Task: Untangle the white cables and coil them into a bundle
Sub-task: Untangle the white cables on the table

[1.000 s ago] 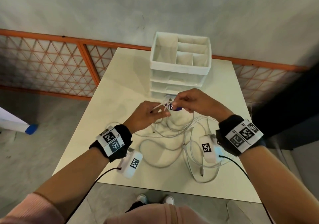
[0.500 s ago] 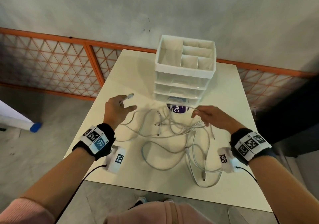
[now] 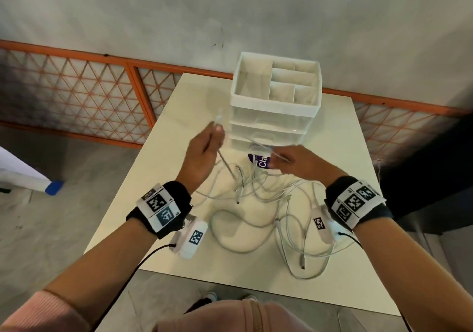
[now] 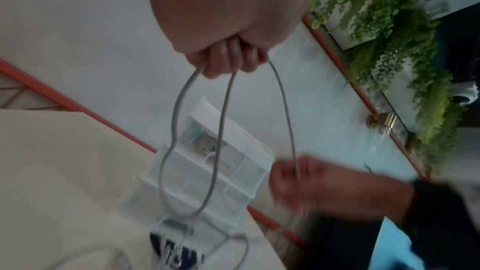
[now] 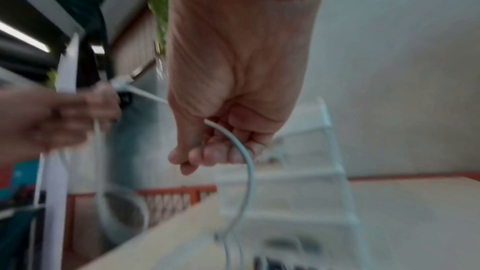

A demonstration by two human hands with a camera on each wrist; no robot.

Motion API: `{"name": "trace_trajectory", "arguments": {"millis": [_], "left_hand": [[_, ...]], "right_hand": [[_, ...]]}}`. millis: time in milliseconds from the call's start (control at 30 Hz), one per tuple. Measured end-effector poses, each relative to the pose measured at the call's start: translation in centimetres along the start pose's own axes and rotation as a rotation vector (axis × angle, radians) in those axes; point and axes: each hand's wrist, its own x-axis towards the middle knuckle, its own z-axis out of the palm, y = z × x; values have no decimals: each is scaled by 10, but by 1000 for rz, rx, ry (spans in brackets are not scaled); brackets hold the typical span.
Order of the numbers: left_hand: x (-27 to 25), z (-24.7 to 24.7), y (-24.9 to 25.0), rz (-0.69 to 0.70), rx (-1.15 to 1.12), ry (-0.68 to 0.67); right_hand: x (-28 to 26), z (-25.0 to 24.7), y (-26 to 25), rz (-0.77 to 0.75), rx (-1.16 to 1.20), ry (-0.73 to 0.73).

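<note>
A tangle of white cables (image 3: 258, 191) lies across the middle and right of the cream table (image 3: 194, 96). My left hand (image 3: 204, 150) is raised above the table's left-middle and grips a white cable near its plug end (image 3: 219, 120), which sticks up past the fingers. In the left wrist view, strands of the cable (image 4: 223, 122) hang from the curled fingers, one as a loop. My right hand (image 3: 294, 161) is to the right, in front of the drawer unit, fingers curled round the same cable (image 5: 244, 161). A short span of cable runs between both hands.
A white plastic drawer unit (image 3: 276, 101) with an open divided top stands at the table's back middle. A purple-labelled round object (image 3: 259, 161) lies at its foot under the cables. An orange lattice fence (image 3: 76, 96) runs behind the table; bare floor lies left.
My left hand has risen and moved right toward the drawer unit, lifting the cable end higher. My right hand has moved up and left along the cable, closing the gap between the hands.
</note>
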Motion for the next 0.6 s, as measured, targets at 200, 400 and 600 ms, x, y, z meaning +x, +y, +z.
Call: {"name": "trace_trajectory", "arguments": {"millis": [200, 400, 600], "left_hand": [[15, -24, 8, 69, -37, 271], [-1, -20, -26, -126, 411, 265], [-16, -25, -61, -267, 583, 203]], "right_hand": [[-8, 42, 63, 110, 16, 49], [1, 10, 38, 17, 88, 383], [3, -43, 0, -90, 201, 674]]}}
